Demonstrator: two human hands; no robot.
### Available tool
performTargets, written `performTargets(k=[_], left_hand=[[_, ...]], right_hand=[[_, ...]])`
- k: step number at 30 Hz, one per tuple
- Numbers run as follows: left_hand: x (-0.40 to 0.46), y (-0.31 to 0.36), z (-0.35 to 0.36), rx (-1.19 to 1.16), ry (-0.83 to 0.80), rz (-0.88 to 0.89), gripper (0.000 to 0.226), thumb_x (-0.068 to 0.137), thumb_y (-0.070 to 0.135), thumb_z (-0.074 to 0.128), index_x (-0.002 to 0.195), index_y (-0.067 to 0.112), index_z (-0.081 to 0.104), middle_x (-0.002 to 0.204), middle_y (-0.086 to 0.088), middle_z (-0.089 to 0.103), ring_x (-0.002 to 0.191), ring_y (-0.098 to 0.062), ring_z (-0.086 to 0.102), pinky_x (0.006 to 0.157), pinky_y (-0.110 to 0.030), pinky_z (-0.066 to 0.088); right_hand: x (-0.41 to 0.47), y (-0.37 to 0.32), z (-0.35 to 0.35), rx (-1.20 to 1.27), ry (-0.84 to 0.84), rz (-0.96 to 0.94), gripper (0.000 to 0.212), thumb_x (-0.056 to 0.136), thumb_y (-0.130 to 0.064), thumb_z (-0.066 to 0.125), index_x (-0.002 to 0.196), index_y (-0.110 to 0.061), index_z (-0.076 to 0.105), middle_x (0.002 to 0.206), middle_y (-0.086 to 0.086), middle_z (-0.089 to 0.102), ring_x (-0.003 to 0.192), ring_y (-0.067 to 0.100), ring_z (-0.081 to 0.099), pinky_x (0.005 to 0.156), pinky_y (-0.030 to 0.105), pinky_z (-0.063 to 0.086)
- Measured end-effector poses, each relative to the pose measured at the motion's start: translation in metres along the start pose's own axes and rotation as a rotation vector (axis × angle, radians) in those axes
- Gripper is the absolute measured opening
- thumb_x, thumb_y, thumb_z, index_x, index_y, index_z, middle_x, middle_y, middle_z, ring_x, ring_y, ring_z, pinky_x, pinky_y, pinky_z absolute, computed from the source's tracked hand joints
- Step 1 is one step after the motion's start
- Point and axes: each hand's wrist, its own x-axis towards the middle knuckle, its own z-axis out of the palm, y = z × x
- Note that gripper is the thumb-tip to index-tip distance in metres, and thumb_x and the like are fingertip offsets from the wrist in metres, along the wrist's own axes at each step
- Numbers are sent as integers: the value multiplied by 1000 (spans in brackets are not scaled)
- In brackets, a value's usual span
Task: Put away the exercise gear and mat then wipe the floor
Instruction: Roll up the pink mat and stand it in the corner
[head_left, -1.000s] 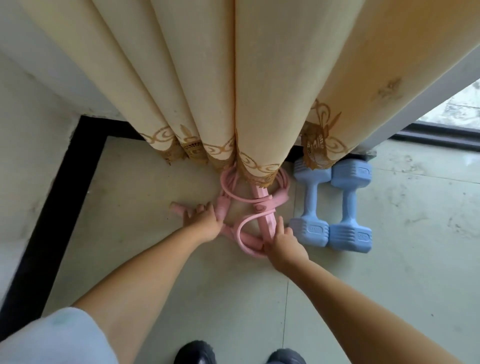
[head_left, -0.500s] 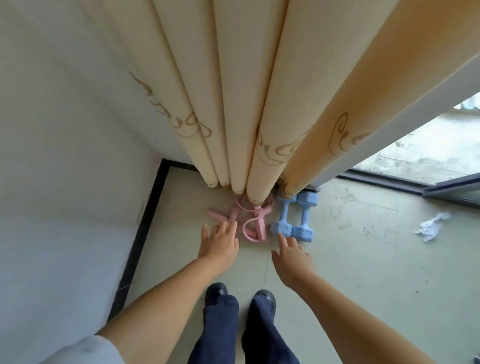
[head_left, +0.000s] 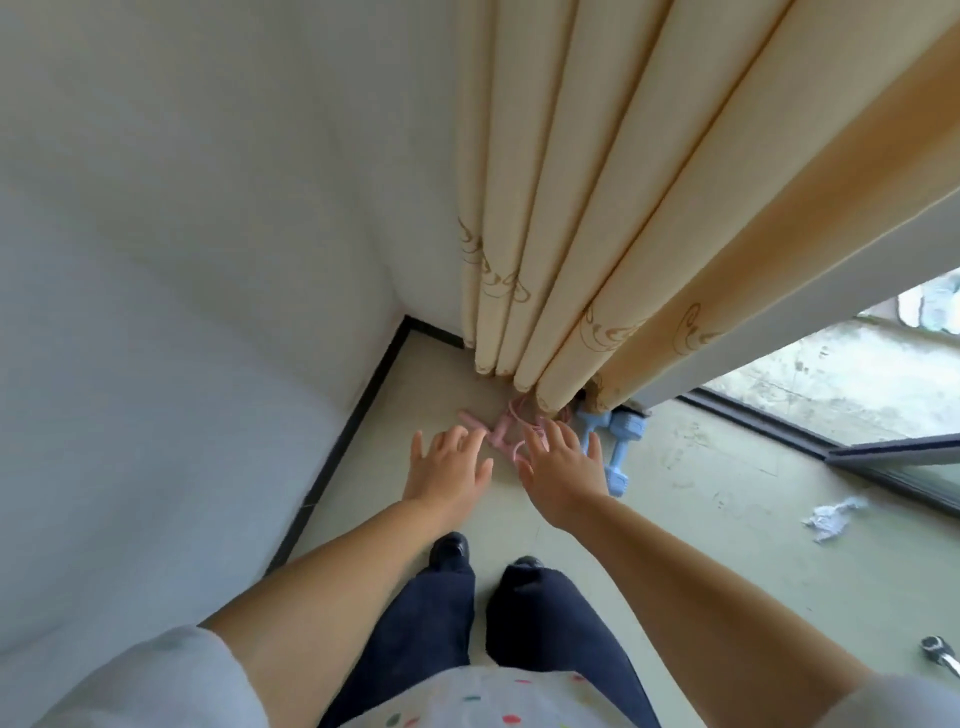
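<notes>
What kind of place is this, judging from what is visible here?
Probably a room corner in a home, beside a glass sliding door. A long beige curtain hangs to the tiled floor, and blue dumbbells lie beside a pink resistance band at its foot.

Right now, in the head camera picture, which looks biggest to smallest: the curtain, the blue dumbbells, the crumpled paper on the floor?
1. Curtain, by far.
2. and 3. Blue dumbbells and crumpled paper: they look about alike, and the right hand partly hides the dumbbells, so no ranking.
</notes>
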Motion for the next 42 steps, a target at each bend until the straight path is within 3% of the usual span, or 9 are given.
performTargets(k=[6, 9, 18, 23, 29, 36, 42], left_hand=[[-35, -33, -20, -165, 191, -323, 51, 101, 39, 29, 147, 20, 24, 148, -1, 37, 138, -18, 32, 118, -49, 13], [-53, -38, -35, -208, 315, -510, 48, 101, 36, 30, 146, 20, 27, 146, -1, 39, 135, -18, 36, 118, -48, 12], [-169, 7, 0, -391, 511, -1038, 48, 101, 36, 29, 146, 20, 25, 146, -2, 36, 137, -19, 32, 119, -48, 8], [-279, 42, 68, -520, 557, -1502, 49, 100, 33, 32, 145, 14, 29, 144, -11, 38, 133, -27, 36, 116, -51, 8], [-408, 131, 161, -692, 581, -1825, 48, 101, 33, 29, 145, 15, 28, 147, -11, 34, 135, -27, 32, 116, -52, 4], [-540, 232, 275, -815, 654, -2096, 48, 100, 34, 31, 145, 17, 30, 145, -8, 36, 135, -25, 32, 117, -50, 5], [-625, 279, 365, -862, 666, -2227, 47, 100, 35, 28, 144, 18, 29, 142, -6, 38, 131, -23, 36, 115, -47, 10]], right_hand=[[25, -34, -38, -182, -8, -285, 57, 99, -37, 29, 151, -29, 8, 156, 5, 14, 145, 25, 9, 116, 57, 7], [38, -54, -54, -182, 34, -433, 54, 100, -39, 30, 150, -25, 15, 154, 4, 20, 143, 23, 19, 117, 53, 10], [-1, -133, -41, -540, 16, -1025, 56, 101, -43, 21, 151, -23, 8, 158, 4, 12, 145, 21, 14, 115, 52, 15], [-90, -183, 12, -678, -57, -1383, 55, 101, -44, 21, 151, -24, 11, 158, 4, 13, 145, 22, 16, 115, 52, 14], [-236, -190, 105, -813, -129, -1756, 56, 99, -48, 18, 151, -27, 10, 159, 2, 14, 145, 21, 18, 117, 51, 15], [-422, -153, 221, -867, -277, -2017, 55, 100, -47, 19, 151, -27, 10, 159, 2, 11, 145, 22, 15, 117, 52, 12], [-546, -129, 288, -937, -286, -2157, 55, 101, -44, 20, 152, -26, 9, 159, 2, 10, 146, 22, 12, 117, 51, 10]])
